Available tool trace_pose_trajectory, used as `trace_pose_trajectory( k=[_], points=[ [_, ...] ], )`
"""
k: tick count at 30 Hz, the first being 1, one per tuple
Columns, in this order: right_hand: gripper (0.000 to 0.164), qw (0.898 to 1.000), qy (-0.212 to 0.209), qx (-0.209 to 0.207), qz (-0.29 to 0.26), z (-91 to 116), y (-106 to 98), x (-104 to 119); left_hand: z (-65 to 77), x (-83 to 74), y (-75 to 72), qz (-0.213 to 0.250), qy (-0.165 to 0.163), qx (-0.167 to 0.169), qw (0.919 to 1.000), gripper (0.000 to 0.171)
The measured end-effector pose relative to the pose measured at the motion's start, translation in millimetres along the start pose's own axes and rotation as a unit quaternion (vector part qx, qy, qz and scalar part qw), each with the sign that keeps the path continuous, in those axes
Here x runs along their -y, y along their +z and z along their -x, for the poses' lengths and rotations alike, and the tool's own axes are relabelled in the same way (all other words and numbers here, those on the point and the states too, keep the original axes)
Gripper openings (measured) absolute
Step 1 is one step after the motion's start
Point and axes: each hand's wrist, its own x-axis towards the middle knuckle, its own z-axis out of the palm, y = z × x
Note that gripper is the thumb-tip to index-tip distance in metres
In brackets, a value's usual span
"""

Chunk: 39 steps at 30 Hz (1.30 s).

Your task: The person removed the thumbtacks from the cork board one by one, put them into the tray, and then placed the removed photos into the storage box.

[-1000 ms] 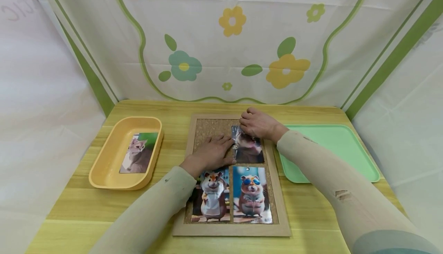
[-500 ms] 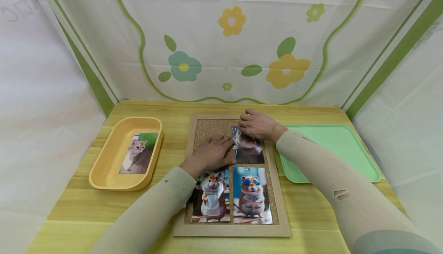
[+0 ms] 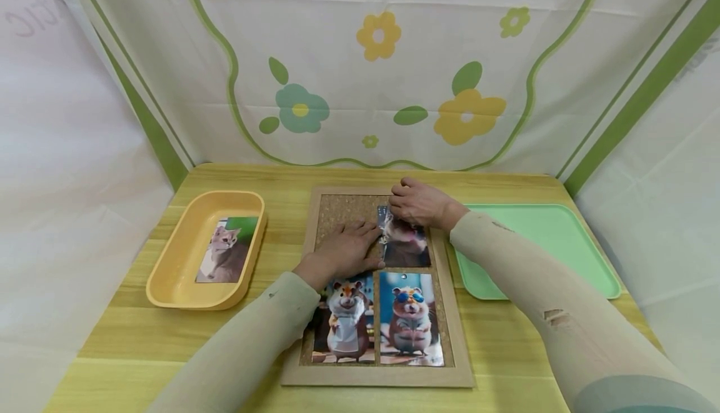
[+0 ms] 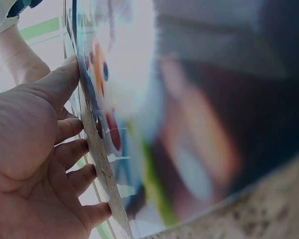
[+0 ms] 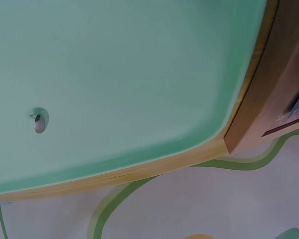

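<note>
A wood-framed corkboard [image 3: 340,207] lies on the table with three photos on it. My left hand [image 3: 344,252] rests palm down on the cork, fingers spread, its fingertips and thumb at the left edge of a dark animal photo [image 3: 409,250] at upper right. At that photo's top, the fingers of my right hand [image 3: 420,204] are curled; whatever is under the fingertips is hidden. Below lie a photo of a hamster in an apron [image 3: 345,328] and one of a hamster in sunglasses [image 3: 410,322] with a silver pin at its top. The apron photo [image 4: 189,124] looms blurred in the left wrist view.
To the left stands a yellow tub [image 3: 160,275] with a cat photo [image 3: 227,253] in it. A green tray [image 3: 554,244] lies right of the board; the right wrist view shows a small pin-like piece [image 5: 39,124] in it. A floral cloth [image 3: 360,132] hangs behind the table.
</note>
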Motion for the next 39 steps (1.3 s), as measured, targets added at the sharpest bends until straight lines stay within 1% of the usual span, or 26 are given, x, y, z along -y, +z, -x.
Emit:
trace_pose_trajectory(
  k=[4,7,12,17,23,30,39],
  points=[
    [0.022,1.0,0.002,0.019,-0.003,-0.3,-1.8,-1.0,0.1,-0.6,-0.2,-0.002,0.001,-0.002,1.0,0.081],
    [0.022,1.0,0.004,0.027,-0.003,-0.8,-2.5,-1.6,-0.1,-0.7,-0.5,-0.001,0.001,-0.003,1.0,0.081],
    [0.021,1.0,0.009,0.026,-0.01,-1.4,-2.0,-2.3,-0.3,-0.6,-1.1,0.0,0.002,-0.003,1.0,0.081],
    [0.02,0.999,0.02,0.021,-0.028,-0.8,-1.9,-2.4,-0.7,-0.8,-0.9,0.002,0.001,-0.004,1.0,0.081],
    [0.02,0.998,0.026,0.026,-0.048,-0.7,-2.1,-1.5,-0.9,-0.9,0.0,0.003,-0.002,-0.005,1.0,0.081],
    [0.018,0.999,0.024,0.019,-0.035,0.5,-1.4,-1.4,-1.1,-0.3,0.0,0.001,0.0,-0.008,1.0,0.08],
    [0.014,1.0,0.008,-0.006,0.004,3.4,1.3,-0.5,-2.4,0.7,0.9,-0.001,0.004,-0.009,1.0,0.08]
  ],
)
